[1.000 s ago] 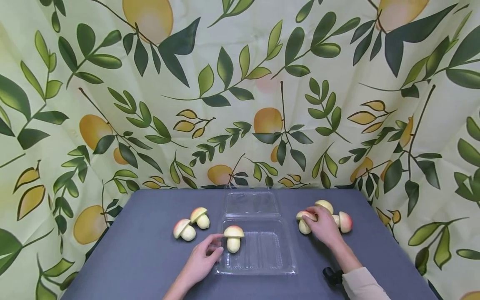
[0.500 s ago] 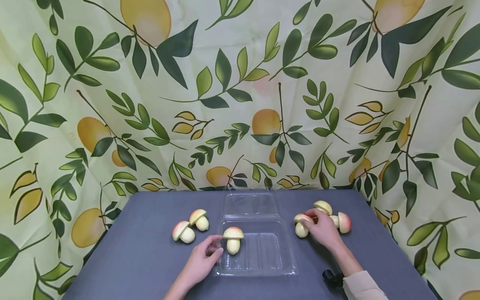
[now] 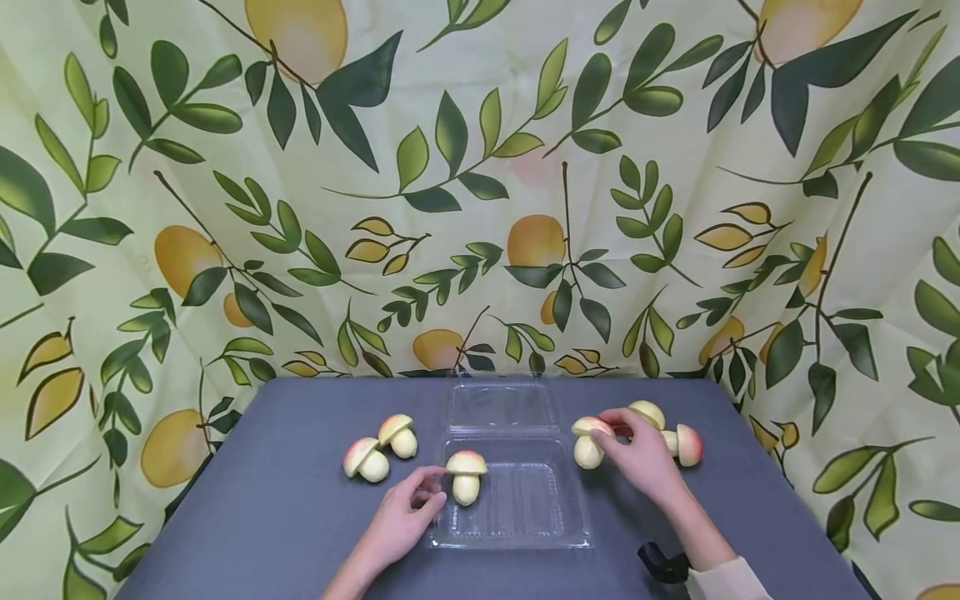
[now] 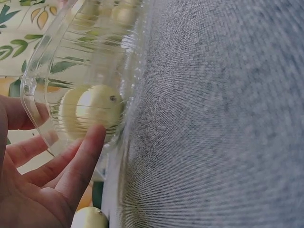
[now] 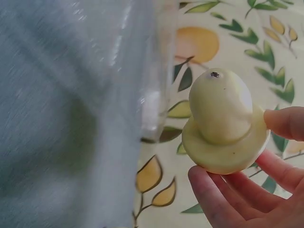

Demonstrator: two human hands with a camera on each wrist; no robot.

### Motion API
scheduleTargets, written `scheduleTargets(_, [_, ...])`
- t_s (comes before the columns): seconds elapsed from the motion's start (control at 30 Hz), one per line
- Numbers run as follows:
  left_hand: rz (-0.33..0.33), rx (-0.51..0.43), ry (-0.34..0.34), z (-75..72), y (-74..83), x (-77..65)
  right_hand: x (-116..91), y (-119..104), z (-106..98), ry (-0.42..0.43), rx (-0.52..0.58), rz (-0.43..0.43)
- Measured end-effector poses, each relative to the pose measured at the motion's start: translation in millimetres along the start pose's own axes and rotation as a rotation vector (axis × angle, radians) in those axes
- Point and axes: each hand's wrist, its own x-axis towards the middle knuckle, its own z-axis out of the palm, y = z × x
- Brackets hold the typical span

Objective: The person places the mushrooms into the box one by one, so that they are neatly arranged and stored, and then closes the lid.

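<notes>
Head view: right hand brings a toy mushroom across to the clear plastic container

And there it goes! Over the last second that red-capped mushroom slides away from the right-hand pair and is now just beside the container's right edge. Reads to me like a transfer mid-carry: one mushroom sits inside, at the left, and this one isn't in yet. Its height above the table is hard to judge.

Now the grip. Right wrist view has it nicely: thumb and fingers pinch the cap from opposite sides, parted only by its width, the pale stem left uncovered.

Left hand? Same spot as a second ago, fingers relaxed and parted, tips against the container's left side; how firmly they press, I can't tell. Two more mushrooms lie beyond it, and the lid is folded back.
</notes>
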Motion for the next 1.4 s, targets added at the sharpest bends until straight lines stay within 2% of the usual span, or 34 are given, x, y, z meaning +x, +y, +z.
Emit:
scheduleTargets(0.27, [0.006,0.005,0.000,1.5,1.3,-0.2,-4,-32,9,-0.017,0.049,-0.001])
scheduleTargets(0.6, [0.013,0.024,0.010,1.0,1.3,1.1,-9,-51,41,-0.043,0.129,-0.026])
scheduleTargets(0.93, [0.008,0.010,0.012,3.3,1.2,1.4,-13,-57,73,-0.078,0.115,-0.006])
scheduleTargets(1.23, [-0.019,0.005,-0.003,1.9,2.1,0.3,-16,-56,97,-0.085,0.041,-0.040])
scheduleTargets(1.4, [-0.007,0.008,0.002,2.7,1.5,-0.6,-17,-54,107,-0.108,0.003,-0.034])
